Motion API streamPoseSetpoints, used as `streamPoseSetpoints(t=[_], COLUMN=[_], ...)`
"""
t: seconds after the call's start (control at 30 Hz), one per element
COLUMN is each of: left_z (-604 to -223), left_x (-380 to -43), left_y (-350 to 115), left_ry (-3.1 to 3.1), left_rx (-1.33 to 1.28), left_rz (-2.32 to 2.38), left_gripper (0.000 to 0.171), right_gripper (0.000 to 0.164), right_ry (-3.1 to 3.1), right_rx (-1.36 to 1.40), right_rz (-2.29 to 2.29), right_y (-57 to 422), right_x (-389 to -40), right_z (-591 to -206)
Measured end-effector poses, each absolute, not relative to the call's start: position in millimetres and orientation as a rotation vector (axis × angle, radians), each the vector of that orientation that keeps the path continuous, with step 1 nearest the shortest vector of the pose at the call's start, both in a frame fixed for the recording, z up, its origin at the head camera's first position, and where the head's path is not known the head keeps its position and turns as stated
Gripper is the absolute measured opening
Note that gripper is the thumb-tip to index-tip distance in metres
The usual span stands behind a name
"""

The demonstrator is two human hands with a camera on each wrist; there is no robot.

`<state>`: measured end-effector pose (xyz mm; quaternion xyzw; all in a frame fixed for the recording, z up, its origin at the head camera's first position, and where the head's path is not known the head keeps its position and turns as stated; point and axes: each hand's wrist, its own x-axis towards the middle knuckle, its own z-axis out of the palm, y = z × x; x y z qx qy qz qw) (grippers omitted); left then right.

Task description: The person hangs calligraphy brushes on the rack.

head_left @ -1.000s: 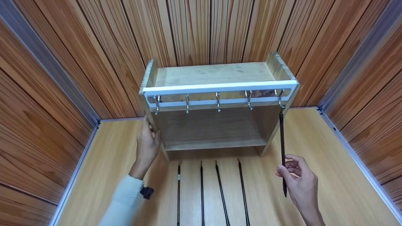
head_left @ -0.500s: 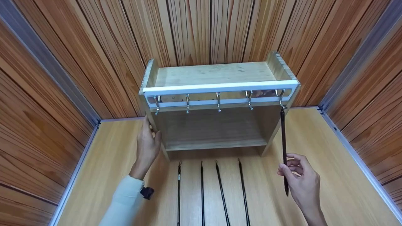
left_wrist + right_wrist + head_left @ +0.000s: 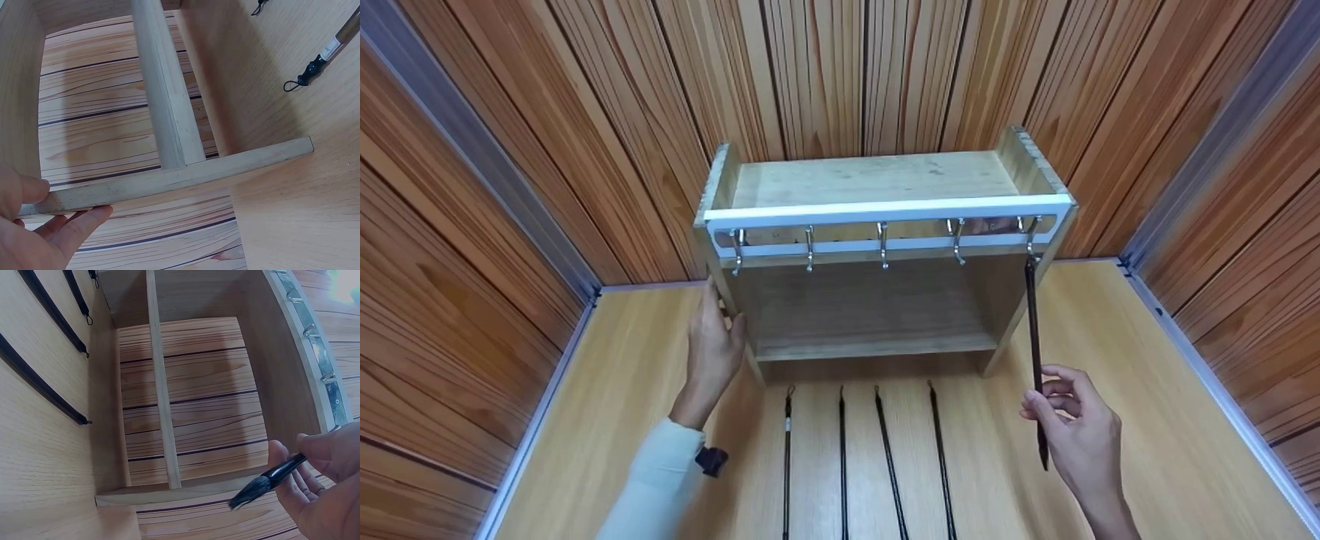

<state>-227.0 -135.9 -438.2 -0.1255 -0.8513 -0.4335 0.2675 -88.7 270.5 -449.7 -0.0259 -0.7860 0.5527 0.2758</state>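
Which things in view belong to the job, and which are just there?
Job:
brush in right hand, end at the rightmost hook
hook rail
wooden shelf, gripped by left hand
probably the four dark sticks on the tabletop

Likely just there:
black wrist device
panelled wall

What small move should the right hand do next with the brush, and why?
I would probably lift the brush slightly and guide its top end onto the rightmost hook. That end is just below the hook, and the right hand holds the brush near its bristles. I cannot tell whether it has caught already.
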Motion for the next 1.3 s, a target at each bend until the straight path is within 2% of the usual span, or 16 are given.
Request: streamPoseSetpoints(t=[0.6,0.83,1.3], left_z=[-438,-437,-435], left_x=[-224,-226,-225], left_y=[-134,-134,-134], left_ry=[-2.324,-2.311,-2.33], left_rx=[-0.333,-0.31,-0.27], left_rz=[-1.191,-1.207,-1.27], left_gripper=[0.074,0.075,0.076], right_gripper=[0.034,0.033,0.022], right_ry=[-2.109,-2.182,-2.191], right_rx=[-0.043,-0.056,-0.055], right_rz=[1.486,1.23,1.17], right_y=[268,268,269], right_x=[-99,-110,-132], right_z=[-470,-476,-487])
